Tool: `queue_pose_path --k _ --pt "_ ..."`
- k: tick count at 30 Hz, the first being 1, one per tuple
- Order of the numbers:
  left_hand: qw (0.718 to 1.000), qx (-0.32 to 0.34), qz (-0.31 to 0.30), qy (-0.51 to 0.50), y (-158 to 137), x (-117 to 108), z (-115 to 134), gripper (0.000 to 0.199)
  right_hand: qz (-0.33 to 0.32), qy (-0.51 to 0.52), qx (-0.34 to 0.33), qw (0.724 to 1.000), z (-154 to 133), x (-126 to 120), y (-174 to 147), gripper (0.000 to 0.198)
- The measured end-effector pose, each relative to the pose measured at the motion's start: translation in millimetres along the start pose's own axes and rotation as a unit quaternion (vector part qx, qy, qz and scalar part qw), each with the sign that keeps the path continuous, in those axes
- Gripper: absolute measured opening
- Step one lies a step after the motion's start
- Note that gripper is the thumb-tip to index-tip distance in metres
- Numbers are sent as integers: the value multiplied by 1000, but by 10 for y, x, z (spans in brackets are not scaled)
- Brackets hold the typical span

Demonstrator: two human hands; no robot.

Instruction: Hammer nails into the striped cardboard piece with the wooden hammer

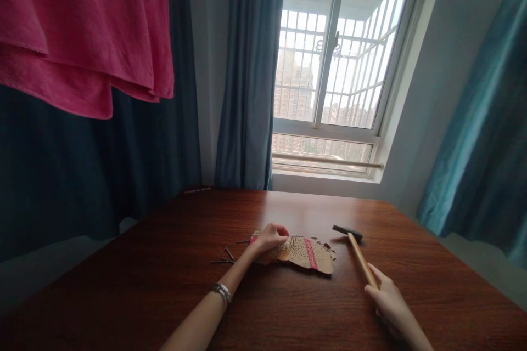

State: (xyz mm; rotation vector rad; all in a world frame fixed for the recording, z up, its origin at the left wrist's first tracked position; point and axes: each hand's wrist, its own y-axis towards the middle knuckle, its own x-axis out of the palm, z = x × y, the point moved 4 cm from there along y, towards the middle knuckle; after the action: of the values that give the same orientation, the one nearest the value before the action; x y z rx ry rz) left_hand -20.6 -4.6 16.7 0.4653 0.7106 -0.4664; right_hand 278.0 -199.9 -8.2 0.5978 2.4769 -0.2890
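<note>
My right hand (385, 293) is wrapped round the wooden handle of a hammer (360, 258). The hammer's dark head is raised slightly or resting near the tabletop, right of a piece of cardboard; I cannot tell which. This torn cardboard (323, 260) is dotted with many small holes and crossed by pink bands. Over its left part is my left hand (272, 237), thumb and fingertips closed in a pinch at a thin nail. Several nails (293, 240) stand upright in the cardboard just beside those fingertips. The pinched nail is mostly hidden.
Several loose nails (224, 255) lie on the brown wooden table (164, 285), left of the cardboard. A pink towel (82, 27) hangs at upper left. Blue curtains (251, 77) and a barred window (329, 66) are behind the table.
</note>
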Motion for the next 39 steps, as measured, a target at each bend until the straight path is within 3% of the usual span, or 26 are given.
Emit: queue_pose_path --k 7,12,17,23,33,37,39 --pt "1000 18 2 -7 -13 20 28 23 -14 -111 -8 994 43 -37 64 60" --pt "1000 6 -2 -5 -24 22 30 24 21 -249 -47 967 18 -115 130 53" --pt "1000 -7 -6 -4 -47 -11 90 24 36 -287 -69 955 -42 -142 41 45" --pt "1000 -16 11 8 -50 -25 142 23 79 -389 -112 911 -75 -64 -139 40" --pt "1000 8 14 24 -43 18 160 20 89 -344 -155 922 89 -6 -60 39" --pt "999 2 20 25 -52 31 173 19 159 -328 -188 912 -214 -18 -111 43" --pt "999 -2 21 26 -56 37 178 18 135 -257 -238 927 -465 73 -121 43"
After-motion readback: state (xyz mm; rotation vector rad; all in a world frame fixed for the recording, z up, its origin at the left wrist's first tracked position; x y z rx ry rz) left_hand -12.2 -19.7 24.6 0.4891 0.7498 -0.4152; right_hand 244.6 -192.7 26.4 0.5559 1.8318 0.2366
